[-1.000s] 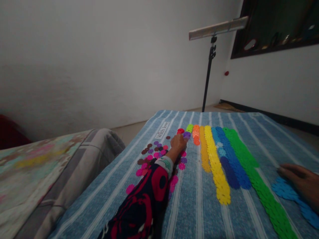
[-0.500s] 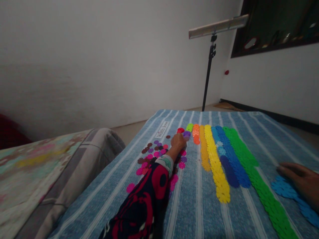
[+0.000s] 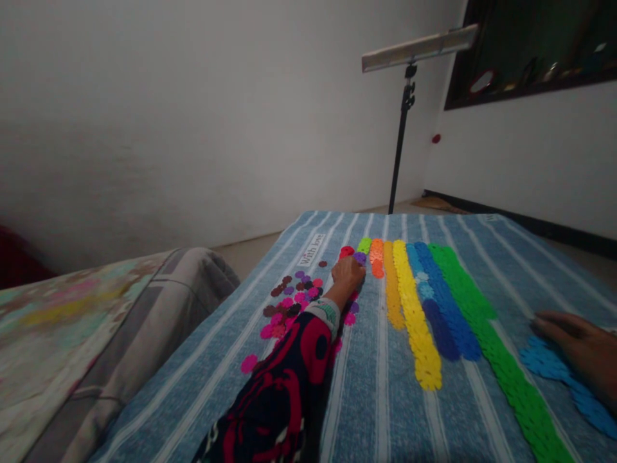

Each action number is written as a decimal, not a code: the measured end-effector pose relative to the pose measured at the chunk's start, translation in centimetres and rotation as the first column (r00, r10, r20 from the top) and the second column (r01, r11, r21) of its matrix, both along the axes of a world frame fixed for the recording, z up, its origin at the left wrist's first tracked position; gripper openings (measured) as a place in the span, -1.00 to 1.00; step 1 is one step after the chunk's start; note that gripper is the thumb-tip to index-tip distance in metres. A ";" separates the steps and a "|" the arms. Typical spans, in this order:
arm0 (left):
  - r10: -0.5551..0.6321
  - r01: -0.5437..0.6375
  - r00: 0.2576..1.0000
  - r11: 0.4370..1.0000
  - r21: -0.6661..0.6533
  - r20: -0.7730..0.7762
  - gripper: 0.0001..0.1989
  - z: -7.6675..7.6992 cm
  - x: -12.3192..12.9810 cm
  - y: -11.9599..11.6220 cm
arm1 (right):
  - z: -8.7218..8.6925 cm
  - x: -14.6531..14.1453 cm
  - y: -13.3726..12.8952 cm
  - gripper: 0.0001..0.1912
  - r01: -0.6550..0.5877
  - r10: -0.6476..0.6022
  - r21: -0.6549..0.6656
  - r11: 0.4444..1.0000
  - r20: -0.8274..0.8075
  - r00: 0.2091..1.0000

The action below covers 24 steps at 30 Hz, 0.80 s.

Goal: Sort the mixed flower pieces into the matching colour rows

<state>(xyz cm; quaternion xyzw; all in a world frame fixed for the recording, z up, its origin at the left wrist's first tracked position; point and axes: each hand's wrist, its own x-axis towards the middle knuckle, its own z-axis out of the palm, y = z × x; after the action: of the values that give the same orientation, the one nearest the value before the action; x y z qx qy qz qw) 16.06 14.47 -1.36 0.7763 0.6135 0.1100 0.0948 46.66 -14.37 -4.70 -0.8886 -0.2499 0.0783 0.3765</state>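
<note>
Blue-striped cloth (image 3: 380,411) carries long colour-sorted stripes of plastic flower-shaped discs (image 3: 417,328), while the curled left hand (image 3: 348,275), its grip hidden, sits beside loose pink and maroon discs (image 3: 289,302) at their head, and the open right hand (image 3: 581,350) rests on blue discs (image 3: 544,360).
</note>
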 end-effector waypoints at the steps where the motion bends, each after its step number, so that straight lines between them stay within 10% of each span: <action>1: 0.001 -0.001 1.000 1.000 0.000 0.002 -0.68 -0.1 0.1 0.0 | -0.1 0.1 0.0 -0.32 -0.001 0.001 -0.002 1.000 0.003 1.000; 24: -0.154 0.168 0.961 0.985 -0.041 0.230 -0.76 1.3 -4.1 0.5 | -0.4 0.4 -0.2 -0.32 -0.043 0.045 -0.031 0.999 0.038 0.998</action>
<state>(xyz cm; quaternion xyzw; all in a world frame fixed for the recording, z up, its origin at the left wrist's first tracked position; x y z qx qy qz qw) 11.93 14.93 -0.03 0.8028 0.5366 0.1712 0.1958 47.02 -14.55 -5.08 -0.8899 -0.2753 0.0732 0.3562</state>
